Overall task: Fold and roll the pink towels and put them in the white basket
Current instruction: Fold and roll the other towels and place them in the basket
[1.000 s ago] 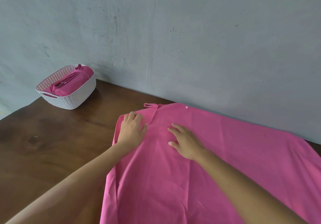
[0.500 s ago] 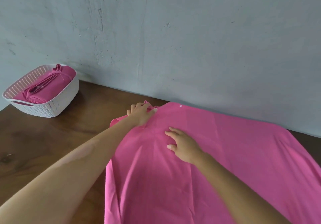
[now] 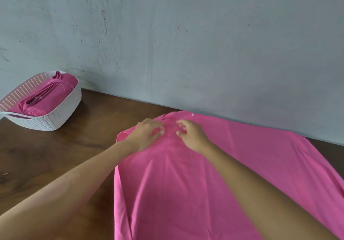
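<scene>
A large pink towel (image 3: 214,180) lies spread on the wooden table, with a small white dot near its far edge. My left hand (image 3: 146,134) and my right hand (image 3: 192,134) sit close together at the towel's far left corner. Both have curled fingers that pinch the cloth bunched between them. The towel's left edge is folded over beside my left hand. The white basket (image 3: 61,116) stands at the far left against the wall and holds a rolled pink towel (image 3: 46,98).
The dark wooden table (image 3: 78,152) runs along a grey wall (image 3: 186,44) at its far edge. Bare wood lies between the basket and the spread towel. The towel's right side reaches the frame's right edge.
My right hand has slid from the flat cloth up to the far corner and curled its fingers. My left hand stays at that corner. The view has shifted right, so the basket sits further left.
</scene>
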Available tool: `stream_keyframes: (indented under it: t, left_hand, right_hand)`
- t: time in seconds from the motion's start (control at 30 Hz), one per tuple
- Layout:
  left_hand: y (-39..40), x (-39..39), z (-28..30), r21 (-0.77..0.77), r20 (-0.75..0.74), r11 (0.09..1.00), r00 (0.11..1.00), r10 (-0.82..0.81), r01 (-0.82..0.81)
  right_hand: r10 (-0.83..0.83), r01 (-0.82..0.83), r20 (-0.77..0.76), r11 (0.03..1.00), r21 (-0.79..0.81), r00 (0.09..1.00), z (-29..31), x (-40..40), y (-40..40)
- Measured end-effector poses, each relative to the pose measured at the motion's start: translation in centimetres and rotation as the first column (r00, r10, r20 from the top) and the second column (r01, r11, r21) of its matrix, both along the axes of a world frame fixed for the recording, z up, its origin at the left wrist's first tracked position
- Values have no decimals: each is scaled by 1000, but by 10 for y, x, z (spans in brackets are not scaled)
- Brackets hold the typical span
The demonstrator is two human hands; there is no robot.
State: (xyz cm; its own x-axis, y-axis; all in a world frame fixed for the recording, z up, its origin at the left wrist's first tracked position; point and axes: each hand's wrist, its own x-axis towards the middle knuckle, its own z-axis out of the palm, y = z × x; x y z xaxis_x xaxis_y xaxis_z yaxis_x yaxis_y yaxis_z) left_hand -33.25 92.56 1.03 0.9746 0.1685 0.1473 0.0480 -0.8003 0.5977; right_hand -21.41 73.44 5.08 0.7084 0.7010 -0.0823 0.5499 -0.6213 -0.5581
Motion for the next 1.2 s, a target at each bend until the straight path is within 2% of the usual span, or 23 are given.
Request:
stream_keyframes:
  t: [0.23,0.33,0.43,0.57,0.63,0.7,0.77,0.8,0.9,1.0,1.1,1.2]
  left_hand:
    - [32,-56,-9,153,-2,982,993,-115,114]
    - [37,-72,-10,253,-5,954,986,-168,164]
    - [38,-79,-11,403,-88,904,989,-119,144]
    - [35,-78,-13,475,-133,877,991,-3,67]
    - [34,-74,-13,430,-136,903,989,60,5]
    - [33,-67,-11,253,-139,955,971,194,-155]
    - [34,-55,-5,60,-149,931,919,365,-360]
    - [36,-48,-2,11,-158,899,887,434,-438]
    - [43,-35,5,14,-233,846,821,520,-532]
    - [37,-29,6,50,-230,819,791,566,-572]
    - [12,-32,2,5,-82,828,825,560,-561]
    - [-13,-37,-8,-65,-91,859,860,502,-508]
  right_hand:
    - [127,-125,114,992,-27,985,5,23,63]
    - [157,-136,164,982,-133,974,4,33,82]
    - [193,-142,197,958,-249,961,0,44,91]
    - [122,-87,243,985,-150,962,-5,49,92]
    - [47,-39,214,998,-39,976,-5,45,91]
    - [-30,14,123,992,126,992,-4,37,90]
    - [-41,33,26,968,248,999,-5,26,89]
    - [-7,8,-7,964,265,1000,-6,20,87]
    - [197,-186,-53,969,164,979,-11,1,76]
    - [344,-344,0,939,-16,939,-17,-12,60]
    - [360,-360,4,932,-49,933,-22,-21,43]
    - [294,-293,21,956,-32,956,-27,-33,23]
